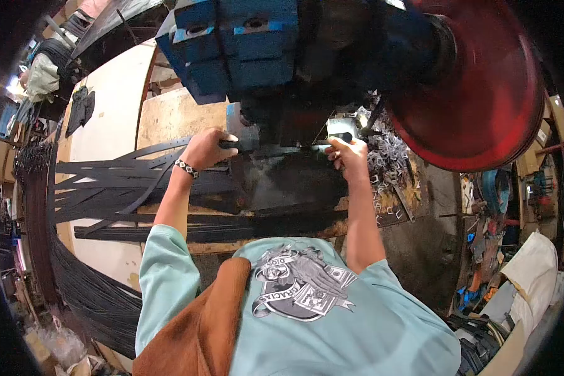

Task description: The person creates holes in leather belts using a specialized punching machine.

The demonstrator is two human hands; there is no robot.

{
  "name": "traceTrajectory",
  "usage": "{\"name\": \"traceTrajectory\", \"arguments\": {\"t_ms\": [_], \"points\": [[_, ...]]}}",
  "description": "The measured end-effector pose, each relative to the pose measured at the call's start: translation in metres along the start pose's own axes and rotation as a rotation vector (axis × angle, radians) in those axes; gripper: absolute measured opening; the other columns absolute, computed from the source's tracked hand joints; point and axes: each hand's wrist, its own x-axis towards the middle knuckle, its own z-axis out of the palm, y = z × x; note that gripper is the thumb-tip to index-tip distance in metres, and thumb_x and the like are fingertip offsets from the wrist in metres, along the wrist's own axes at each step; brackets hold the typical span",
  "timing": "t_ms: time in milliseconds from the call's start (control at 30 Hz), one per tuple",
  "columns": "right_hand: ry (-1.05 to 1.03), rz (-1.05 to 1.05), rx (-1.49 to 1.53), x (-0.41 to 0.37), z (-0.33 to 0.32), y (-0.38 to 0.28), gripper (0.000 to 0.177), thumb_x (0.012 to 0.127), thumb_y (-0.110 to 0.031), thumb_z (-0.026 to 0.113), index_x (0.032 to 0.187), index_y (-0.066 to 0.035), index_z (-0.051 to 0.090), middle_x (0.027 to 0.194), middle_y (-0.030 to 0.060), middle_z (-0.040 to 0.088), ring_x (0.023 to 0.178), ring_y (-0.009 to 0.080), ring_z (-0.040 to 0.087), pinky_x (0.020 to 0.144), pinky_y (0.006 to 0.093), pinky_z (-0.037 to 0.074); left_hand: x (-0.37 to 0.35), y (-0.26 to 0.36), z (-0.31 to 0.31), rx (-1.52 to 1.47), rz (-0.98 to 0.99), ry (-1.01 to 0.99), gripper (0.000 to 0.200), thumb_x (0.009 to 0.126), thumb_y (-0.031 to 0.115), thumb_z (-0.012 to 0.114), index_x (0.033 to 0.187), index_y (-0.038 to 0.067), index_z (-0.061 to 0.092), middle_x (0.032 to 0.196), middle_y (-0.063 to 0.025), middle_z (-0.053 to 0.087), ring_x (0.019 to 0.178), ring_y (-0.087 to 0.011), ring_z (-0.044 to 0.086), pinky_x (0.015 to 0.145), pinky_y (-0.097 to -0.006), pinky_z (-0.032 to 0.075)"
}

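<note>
Standing apart, the left hand (203,149) and right hand (349,153) are stretched forward: 1 dark strip (248,145) is pinched in the former, below the blue machine (257,56); whether anything is gripped by the latter cannot be told. Fingers could be crushed if slid under the machine, or the strip skewed by slipping.

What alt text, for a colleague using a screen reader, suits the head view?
A person's left hand grips a dark strap at a blue machine, the right hand also near it. More straps spread at left; a red wheel is at upper right.
</note>
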Motion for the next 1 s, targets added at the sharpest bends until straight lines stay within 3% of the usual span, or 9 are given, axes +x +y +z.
{"name": "traceTrajectory", "arguments": {"t_ms": [167, 267, 367, 567, 633, 667, 733, 867, 1000], "points": [[-0.034, 0.084, 0.044, 0.002, -0.011, 0.005, 0.02, 0.088, -0.014, 0.08, 0.097, -0.001, 0.068, 0.077, 0.0144, 0.073, 0.053, 0.0135, 0.064, 0.038, 0.0252, 0.043, -0.003, -0.01, -0.001, -0.1, -0.013, 0.001, 0.034, 0.084, 0.023, 0.086, 0.112, 0.006, 0.079, 0.096, -0.0145, 0.077, 0.089, -0.0232, 0.074, 0.081, -0.0372, 0.057], [-0.037, 0.138, 0.123, -0.001, -0.006, 0.006, 0.017, 0.09, -0.01, 0.075, 0.098, 0.003, 0.068, 0.076, 0.0144, 0.072, 0.055, 0.0161, 0.066, 0.04, 0.0265, 0.044, 0.002, -0.021, -0.014, -0.09, -0.037, -0.017, 0.031, 0.086, 0.022, 0.087, 0.112, 0.006, 0.08, 0.093, -0.0117, 0.077, 0.082, -0.0164, 0.07, 0.075, -0.0328, 0.056], [-0.059, 0.223, 0.081, -0.012, -0.005, 0.008, 0.019, 0.092, -0.015, 0.075, 0.099, 0.0, 0.068, 0.077, 0.0123, 0.072, 0.053, 0.0139, 0.063, 0.04, 0.0258, 0.043, -0.006, -0.018, -0.035, -0.089, -0.055, -0.134, 0.036, 0.084, 0.027, 0.086, 0.113, 0.007, 0.081, 0.091, -0.0135, 0.079, 0.07, -0.0163, 0.066, 0.068, -0.034, 0.055], [-0.207, 0.216, -0.077, -0.087, -0.02, -0.032, 0.025, 0.095, -0.023, 0.073, 0.091, 0.001, 0.068, 0.076, 0.0091, 0.072, 0.051, 0.0115, 0.06, 0.04, 0.0269, 0.042, -0.067, 0.031, -0.055, -0.286, -0.139, -0.093, 0.036, 0.079, 0.019, 0.088, 0.111, 0.005, 0.078, 0.1, -0.0084, 0.077, 0.085, -0.016, 0.065, 0.082, -0.0337, 0.054], [-0.276, 0.161, -0.063, -0.101, -0.035, -0.034, 0.02, 0.093, -0.018, 0.075, 0.09, 0.001, 0.069, 0.079, 0.0114, 0.074, 0.055, 0.0126, 0.064, 0.043, 0.0268, 0.043, -0.086, 0.038, -0.05, -0.37, -0.132, -0.055, 0.038, 0.078, 0.018, 0.089, 0.111, 0.004, 0.076, 0.097, -0.0071, 0.075, 0.084, -0.0157, 0.064, 0.082, -0.0331, 0.053], [-0.32, 0.127, -0.061, -0.108, -0.043, -0.036, 0.019, 0.093, -0.017, 0.075, 0.091, 0.001, 0.069, 0.081, 0.0122, 0.074, 0.056, 0.0131, 0.065, 0.044, 0.0267, 0.044, -0.094, 0.043, -0.049, -0.295, -0.119, -0.069, 0.04, 0.077, 0.01, 0.089, 0.113, 0.004, 0.074, 0.101, -0.0042, 0.074, 0.093, -0.0126, 0.065, 0.089, -0.0299, 0.053], [-0.409, 0.077, -0.046, -0.112, -0.056, -0.035, 0.018, 0.091, -0.014, 0.078, 0.093, 0.002, 0.07, 0.084, 0.0137, 0.076, 0.06, 0.0143, 0.068, 0.048, 0.0258, 0.046, -0.109, 0.051, -0.041, -0.332, -0.143, -0.008, 0.04, 0.075, 0.012, 0.09, 0.11, 0.002, 0.074, 0.096, -0.0066, 0.072, 0.086, -0.0142, 0.064, 0.083, -0.0309, 0.053], [-0.355, 0.097, -0.111, -0.128, -0.059, -0.051, 0.021, 0.089, -0.012, 0.08, 0.097, 0.005, 0.071, 0.084, 0.0128, 0.077, 0.063, 0.0123, 0.068, 0.05, 0.025, 0.047, -0.126, 0.06, -0.032, -0.378, -0.161, 0.051, 0.039, 0.072, 0.013, 0.092, 0.105, 0.002, 0.075, 0.09, -0.0076, 0.069, 0.082, -0.0167, 0.064, 0.078, -0.0316, 0.053], [-0.487, 0.136, -0.403, -0.136, -0.065, -0.064, 0.02, 0.09, -0.016, 0.078, 0.091, 0.002, 0.071, 0.078, 0.0095, 0.074, 0.067, 0.0138, 0.068, 0.057, 0.0281, 0.05, -0.133, 0.061, -0.024, -0.341, -0.156, 0.043, 0.036, 0.074, 0.015, 0.091, 0.105, 0.004, 0.077, 0.084, -0.0085, 0.065, 0.079, -0.0219, 0.064, 0.075, -0.0347, 0.052]]}}
